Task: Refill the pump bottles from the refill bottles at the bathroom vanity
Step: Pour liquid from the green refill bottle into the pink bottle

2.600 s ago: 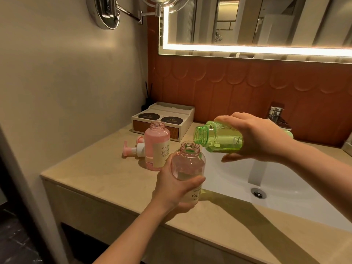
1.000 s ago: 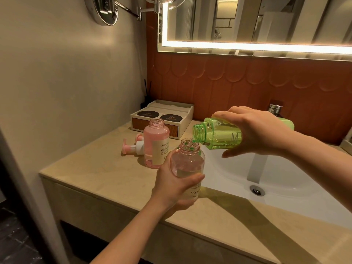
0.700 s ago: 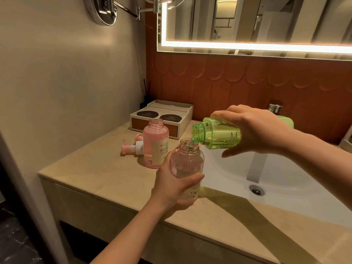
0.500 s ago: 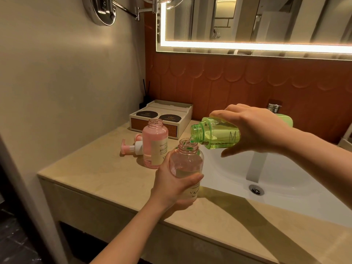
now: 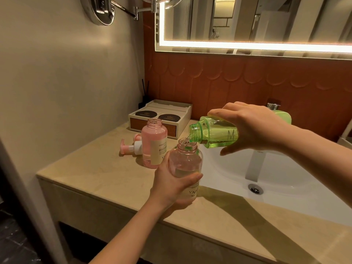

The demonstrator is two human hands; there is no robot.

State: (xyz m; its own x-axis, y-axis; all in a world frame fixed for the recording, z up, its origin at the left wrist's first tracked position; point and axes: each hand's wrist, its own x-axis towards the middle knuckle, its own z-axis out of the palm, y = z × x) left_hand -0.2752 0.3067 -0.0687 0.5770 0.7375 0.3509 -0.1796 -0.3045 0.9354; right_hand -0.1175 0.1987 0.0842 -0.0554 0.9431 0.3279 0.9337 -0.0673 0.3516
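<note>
Edges: the left hand (image 5: 172, 185) grips the clear pink open-necked plastic bottle (image 5: 185, 164) upright above the beige stone surface (image 5: 99, 174), near its front edge, beside the white sink basin (image 5: 282, 180).
Axis: the right hand (image 5: 253, 128) wraps the translucent green plastic refill bottle (image 5: 215, 135), which lies near horizontal, its mouth pointing left and down over the pink bottle's neck.
Room: 1 filled pink bottle (image 5: 154, 145) stands just behind.

My left hand (image 5: 171, 187) grips the clear bottle (image 5: 185, 161); my right hand (image 5: 253, 128) (knuckles up) clasps the green bottle (image 5: 215, 134).

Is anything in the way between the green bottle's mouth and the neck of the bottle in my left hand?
Nothing visible. The green bottle tips just above the uncapped clear bottle; liquid runs straight in.
</note>
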